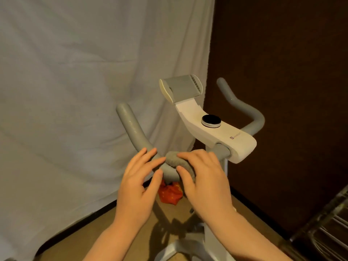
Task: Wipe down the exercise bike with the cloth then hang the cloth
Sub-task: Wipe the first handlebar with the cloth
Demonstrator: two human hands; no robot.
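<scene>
Head view: right hand (205, 178) curled round grey cloth (174, 157) wrapped on left handlebar (131, 129) bend, left hand (139, 178) fingers straight, resting on bar beside it w/o gripping; risk: cloth bunches, slips off to floor.

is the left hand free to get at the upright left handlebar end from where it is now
Probably yes. The left hand rests open on the bend just below the left handlebar end, holds nothing, and the bar above looks bare; the right hand holds the cloth.
</scene>
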